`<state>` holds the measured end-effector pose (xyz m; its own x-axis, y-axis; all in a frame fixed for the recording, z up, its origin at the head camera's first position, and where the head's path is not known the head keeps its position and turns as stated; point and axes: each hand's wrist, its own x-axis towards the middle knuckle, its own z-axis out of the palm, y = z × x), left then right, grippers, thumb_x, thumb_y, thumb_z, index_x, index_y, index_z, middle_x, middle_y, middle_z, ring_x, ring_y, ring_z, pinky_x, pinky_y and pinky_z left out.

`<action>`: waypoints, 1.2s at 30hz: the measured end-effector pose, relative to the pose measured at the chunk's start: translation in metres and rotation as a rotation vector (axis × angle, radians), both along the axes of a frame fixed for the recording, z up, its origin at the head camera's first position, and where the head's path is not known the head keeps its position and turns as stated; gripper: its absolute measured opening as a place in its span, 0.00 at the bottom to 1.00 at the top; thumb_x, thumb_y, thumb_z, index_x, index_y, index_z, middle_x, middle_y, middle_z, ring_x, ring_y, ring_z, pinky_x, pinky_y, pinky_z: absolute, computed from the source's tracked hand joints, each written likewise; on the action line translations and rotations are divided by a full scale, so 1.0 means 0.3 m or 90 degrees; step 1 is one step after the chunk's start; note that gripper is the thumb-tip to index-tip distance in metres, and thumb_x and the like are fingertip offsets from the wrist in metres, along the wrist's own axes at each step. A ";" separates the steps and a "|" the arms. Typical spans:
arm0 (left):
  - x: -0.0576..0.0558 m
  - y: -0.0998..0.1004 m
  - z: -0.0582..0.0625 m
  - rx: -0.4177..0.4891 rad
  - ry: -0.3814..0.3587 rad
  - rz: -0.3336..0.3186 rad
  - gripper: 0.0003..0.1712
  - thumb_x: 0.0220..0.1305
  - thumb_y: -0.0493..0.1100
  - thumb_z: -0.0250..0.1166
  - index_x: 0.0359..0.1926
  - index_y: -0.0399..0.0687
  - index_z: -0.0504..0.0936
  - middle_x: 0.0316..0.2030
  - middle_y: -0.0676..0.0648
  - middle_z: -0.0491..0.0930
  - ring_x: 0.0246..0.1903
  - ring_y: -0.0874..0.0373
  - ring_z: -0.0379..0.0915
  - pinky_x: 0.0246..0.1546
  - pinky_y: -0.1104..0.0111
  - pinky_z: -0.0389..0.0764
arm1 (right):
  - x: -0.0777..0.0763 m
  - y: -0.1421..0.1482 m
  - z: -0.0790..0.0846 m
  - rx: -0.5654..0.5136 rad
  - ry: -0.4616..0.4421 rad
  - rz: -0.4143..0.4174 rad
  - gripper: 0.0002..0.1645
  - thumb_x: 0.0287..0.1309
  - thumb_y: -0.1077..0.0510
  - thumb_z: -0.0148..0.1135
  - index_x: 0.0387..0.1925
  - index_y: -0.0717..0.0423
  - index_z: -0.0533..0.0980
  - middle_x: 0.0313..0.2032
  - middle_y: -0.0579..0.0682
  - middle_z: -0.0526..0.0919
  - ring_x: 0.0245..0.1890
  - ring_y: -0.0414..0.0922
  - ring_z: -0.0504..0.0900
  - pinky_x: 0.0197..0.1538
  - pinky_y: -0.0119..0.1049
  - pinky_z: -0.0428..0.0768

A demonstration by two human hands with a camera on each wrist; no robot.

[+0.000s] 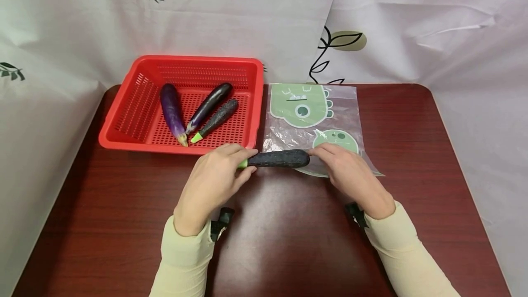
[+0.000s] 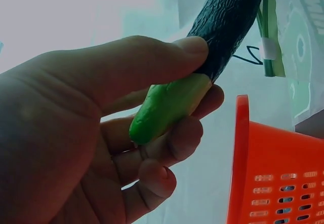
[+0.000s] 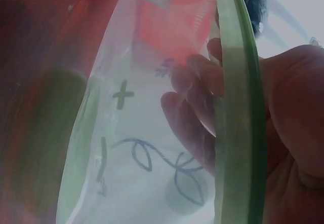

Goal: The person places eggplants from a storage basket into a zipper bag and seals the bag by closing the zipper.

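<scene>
My left hand (image 1: pixel 216 173) pinches a dark, wrinkled cucumber (image 1: pixel 278 158) by its bright green end, thumb on one side and fingers curled under it in the left wrist view. The cucumber points right, its round tip over the near edge of a clear zip bag (image 1: pixel 288 140) with green cartoon prints. At that edge my right hand (image 1: pixel 350 173) grips the bag's mouth. Through the film in the right wrist view its fingers show on one side of the green zip strip (image 3: pixel 240 107), with the palm on the other. The cucumber's tip is right beside the right fingertips.
A red plastic basket (image 1: pixel 257 104) stands at the back left of the dark wooden table (image 1: pixel 284 242). Inside it lie two purple eggplants (image 1: pixel 171 109) and another dark cucumber (image 1: pixel 218 117) with a green end. White patterned cloth (image 1: pixel 231 13) hangs behind and at both sides.
</scene>
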<state>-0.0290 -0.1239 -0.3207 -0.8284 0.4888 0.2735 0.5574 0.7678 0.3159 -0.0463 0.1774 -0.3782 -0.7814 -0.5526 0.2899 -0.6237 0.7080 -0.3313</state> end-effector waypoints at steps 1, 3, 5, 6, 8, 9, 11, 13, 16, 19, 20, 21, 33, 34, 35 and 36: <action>0.001 0.001 0.000 0.001 0.002 -0.002 0.19 0.57 0.43 0.75 0.51 0.45 0.87 0.45 0.48 0.85 0.44 0.52 0.82 0.41 0.57 0.82 | -0.001 0.000 0.001 -0.002 0.005 -0.001 0.24 0.53 0.77 0.60 0.49 0.55 0.81 0.46 0.51 0.84 0.48 0.49 0.83 0.47 0.48 0.82; 0.001 0.004 -0.001 0.002 0.005 -0.008 0.19 0.57 0.42 0.75 0.51 0.45 0.87 0.45 0.48 0.85 0.45 0.52 0.82 0.42 0.57 0.82 | -0.003 -0.002 0.002 -0.009 0.018 -0.002 0.24 0.53 0.77 0.58 0.49 0.54 0.81 0.45 0.50 0.84 0.47 0.49 0.83 0.44 0.48 0.82; 0.001 0.007 -0.002 0.005 0.008 -0.016 0.19 0.57 0.42 0.75 0.51 0.45 0.87 0.45 0.47 0.85 0.45 0.52 0.82 0.43 0.57 0.82 | -0.007 -0.005 0.005 -0.017 0.030 -0.001 0.25 0.54 0.77 0.56 0.48 0.53 0.81 0.45 0.49 0.84 0.46 0.48 0.84 0.42 0.48 0.82; 0.001 0.009 -0.003 0.006 0.010 -0.021 0.19 0.57 0.42 0.75 0.51 0.45 0.87 0.45 0.47 0.85 0.45 0.52 0.82 0.43 0.57 0.82 | -0.008 -0.006 0.006 -0.022 0.035 -0.001 0.25 0.54 0.77 0.55 0.48 0.53 0.81 0.45 0.49 0.84 0.46 0.48 0.84 0.41 0.48 0.82; -0.001 0.013 -0.003 0.010 0.014 -0.028 0.19 0.57 0.41 0.75 0.51 0.44 0.87 0.45 0.47 0.85 0.45 0.52 0.82 0.43 0.57 0.82 | -0.013 -0.009 0.011 -0.031 0.041 -0.002 0.26 0.54 0.77 0.54 0.48 0.53 0.81 0.45 0.49 0.84 0.46 0.48 0.84 0.41 0.49 0.82; -0.002 0.014 -0.003 0.011 0.017 -0.032 0.19 0.57 0.41 0.75 0.51 0.44 0.87 0.45 0.47 0.85 0.45 0.52 0.81 0.43 0.57 0.82 | -0.015 -0.011 0.013 -0.035 0.042 -0.002 0.26 0.54 0.78 0.53 0.48 0.53 0.81 0.45 0.49 0.84 0.46 0.49 0.84 0.42 0.49 0.82; -0.003 0.017 -0.005 0.013 0.024 -0.037 0.20 0.56 0.40 0.75 0.51 0.43 0.87 0.45 0.46 0.84 0.45 0.52 0.81 0.42 0.58 0.82 | -0.019 -0.013 0.018 -0.041 0.043 -0.005 0.25 0.55 0.77 0.53 0.48 0.53 0.82 0.45 0.49 0.85 0.46 0.49 0.84 0.42 0.49 0.82; -0.004 0.019 -0.007 0.015 0.031 -0.040 0.20 0.56 0.40 0.76 0.50 0.42 0.87 0.45 0.46 0.84 0.45 0.52 0.81 0.42 0.58 0.82 | -0.022 -0.015 0.022 -0.044 0.043 -0.007 0.24 0.57 0.76 0.54 0.48 0.53 0.82 0.45 0.49 0.85 0.47 0.49 0.84 0.43 0.49 0.82; -0.003 0.022 -0.009 0.017 0.043 -0.045 0.20 0.56 0.39 0.76 0.50 0.42 0.87 0.46 0.46 0.83 0.44 0.53 0.81 0.41 0.59 0.82 | -0.025 -0.018 0.028 -0.046 0.045 -0.009 0.21 0.60 0.75 0.55 0.48 0.53 0.83 0.45 0.49 0.86 0.46 0.49 0.84 0.43 0.49 0.82; -0.002 0.026 -0.010 0.018 0.050 -0.047 0.20 0.57 0.39 0.75 0.51 0.41 0.87 0.46 0.46 0.82 0.44 0.53 0.81 0.41 0.59 0.82 | -0.027 -0.021 0.032 -0.045 0.042 -0.013 0.20 0.61 0.75 0.56 0.47 0.54 0.83 0.44 0.49 0.86 0.46 0.49 0.85 0.44 0.48 0.82; -0.001 0.027 -0.011 0.017 0.050 -0.049 0.20 0.57 0.39 0.75 0.51 0.41 0.87 0.46 0.45 0.82 0.44 0.52 0.80 0.41 0.59 0.82 | -0.027 -0.022 0.033 -0.044 0.040 -0.017 0.20 0.61 0.74 0.56 0.47 0.54 0.83 0.44 0.49 0.86 0.46 0.49 0.85 0.44 0.48 0.82; 0.000 0.028 -0.011 0.016 0.050 -0.049 0.20 0.57 0.39 0.74 0.52 0.41 0.86 0.47 0.45 0.82 0.45 0.52 0.80 0.42 0.59 0.82 | -0.027 -0.023 0.034 -0.041 0.038 -0.021 0.20 0.61 0.74 0.56 0.47 0.53 0.83 0.44 0.49 0.86 0.46 0.49 0.85 0.43 0.48 0.82; 0.015 0.034 -0.008 0.037 0.055 -0.055 0.22 0.57 0.37 0.69 0.54 0.42 0.85 0.48 0.45 0.79 0.39 0.54 0.78 0.38 0.61 0.80 | -0.026 -0.037 0.061 -0.022 0.014 -0.041 0.20 0.62 0.73 0.57 0.49 0.53 0.83 0.45 0.50 0.86 0.47 0.48 0.85 0.48 0.48 0.82; 0.017 0.035 -0.008 0.042 0.055 -0.058 0.22 0.56 0.37 0.69 0.54 0.42 0.85 0.48 0.46 0.79 0.39 0.55 0.78 0.38 0.61 0.80 | -0.025 -0.039 0.063 -0.022 0.010 -0.043 0.19 0.63 0.73 0.57 0.49 0.53 0.83 0.45 0.50 0.86 0.47 0.48 0.85 0.49 0.48 0.82; 0.019 0.036 -0.008 0.048 0.054 -0.059 0.22 0.56 0.36 0.69 0.54 0.43 0.85 0.48 0.46 0.79 0.39 0.55 0.79 0.38 0.61 0.80 | -0.024 -0.040 0.065 -0.021 0.007 -0.045 0.19 0.63 0.73 0.57 0.48 0.53 0.83 0.44 0.50 0.86 0.47 0.48 0.85 0.49 0.48 0.81; 0.021 0.038 -0.008 0.054 0.053 -0.060 0.22 0.56 0.36 0.70 0.54 0.43 0.85 0.47 0.47 0.79 0.39 0.55 0.79 0.38 0.61 0.80 | -0.023 -0.042 0.066 -0.020 0.005 -0.046 0.19 0.63 0.73 0.57 0.48 0.53 0.83 0.44 0.50 0.86 0.47 0.48 0.85 0.49 0.48 0.81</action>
